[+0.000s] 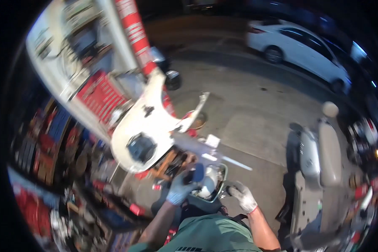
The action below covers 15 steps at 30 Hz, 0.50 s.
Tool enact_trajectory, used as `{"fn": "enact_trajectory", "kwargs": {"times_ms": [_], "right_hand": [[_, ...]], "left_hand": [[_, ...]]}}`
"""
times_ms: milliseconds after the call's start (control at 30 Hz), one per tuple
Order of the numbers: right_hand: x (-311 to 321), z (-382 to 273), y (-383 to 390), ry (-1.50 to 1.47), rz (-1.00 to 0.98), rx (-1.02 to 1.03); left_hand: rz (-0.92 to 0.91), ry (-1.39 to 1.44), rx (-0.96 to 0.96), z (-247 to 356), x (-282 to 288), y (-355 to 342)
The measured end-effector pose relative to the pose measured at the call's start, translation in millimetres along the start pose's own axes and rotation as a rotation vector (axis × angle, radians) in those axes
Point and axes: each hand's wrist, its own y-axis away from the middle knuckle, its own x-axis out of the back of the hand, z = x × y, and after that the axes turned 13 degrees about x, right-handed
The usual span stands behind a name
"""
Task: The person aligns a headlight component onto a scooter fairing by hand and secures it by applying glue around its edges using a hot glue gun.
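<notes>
**Gloved hands at grn bin**

L hand [180,189]: dk blue item [198,173] just fwd-right, at its fingertips; can't tell if gripped (blur). R hand [242,196]: fingers part-curled, just right of bin [214,199]; can't tell if holding. Bin btwn hands, contains rounded wht pc [208,187] + unclear bits. Red post [135,35] well fwd-left of L hand: wht markings, blurred.

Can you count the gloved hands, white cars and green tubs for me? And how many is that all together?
Gloved hands: 2 (left hand in a bluish glove, right hand in a whitish one)
White car: 1
Green tub by the hands: 1
Total: 4
</notes>
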Motion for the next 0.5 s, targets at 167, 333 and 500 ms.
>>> {"fn": "enact_trajectory", "kwargs": {"times_ms": [167,333,500], "right_hand": [[-35.7,25.9,-25.8,-0.123,-0.179,0.052],[-64.8,45.8,-56.1,-0.292,-0.197,0.02],[-90.5,70.1,-93.2,-0.453,-0.195,-0.052]], "left_hand": [[-0.284,0.274,0.133,-0.8,14.0,12.4],[-0.179,0.332,0.064,4.4,22.5,22.6],[-0.257,0.309,0.158,6.0,46.4,20.1]]}}
